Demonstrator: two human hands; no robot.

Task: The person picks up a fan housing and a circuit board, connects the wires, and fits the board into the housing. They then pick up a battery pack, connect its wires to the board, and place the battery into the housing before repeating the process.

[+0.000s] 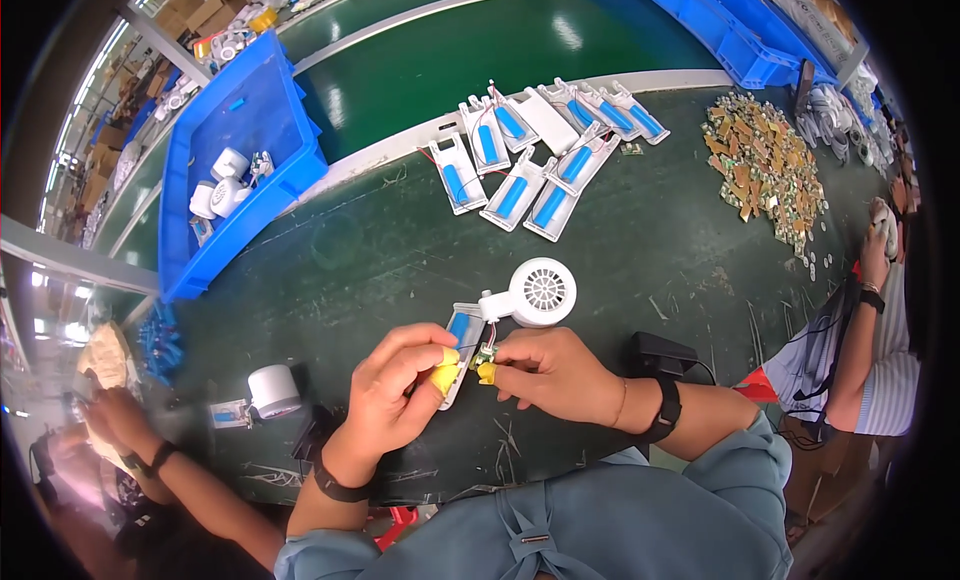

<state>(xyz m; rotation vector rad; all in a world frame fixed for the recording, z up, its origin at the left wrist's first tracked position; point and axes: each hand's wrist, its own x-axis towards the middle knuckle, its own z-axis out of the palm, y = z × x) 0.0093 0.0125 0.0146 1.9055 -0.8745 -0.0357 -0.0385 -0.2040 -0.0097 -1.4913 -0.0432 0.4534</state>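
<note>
In front of me lies a white handheld fan (pixel 541 293) with a round grille, its neck joined by thin wires to an opened handle shell (pixel 468 313). A blue cylindrical battery (pixel 458 326) sits in that shell. My left hand (pixel 392 388) is closed on the shell's near part, with yellow covers on its fingertips. Beside it, my right hand (pixel 556 376) pinches a small green circuit board (pixel 487 354) between thumb and finger, also with a yellow fingertip cover. The board is just right of the shell, partly hidden by fingers.
Several white handle shells with batteries (pixel 515 192) lie beyond the fan. A heap of small circuit boards (pixel 760 160) is at far right. A blue bin (pixel 300 160) with white fan heads stands left. A black adapter (pixel 662 354) lies right. Co-workers' hands (pixel 115 418) show at both sides.
</note>
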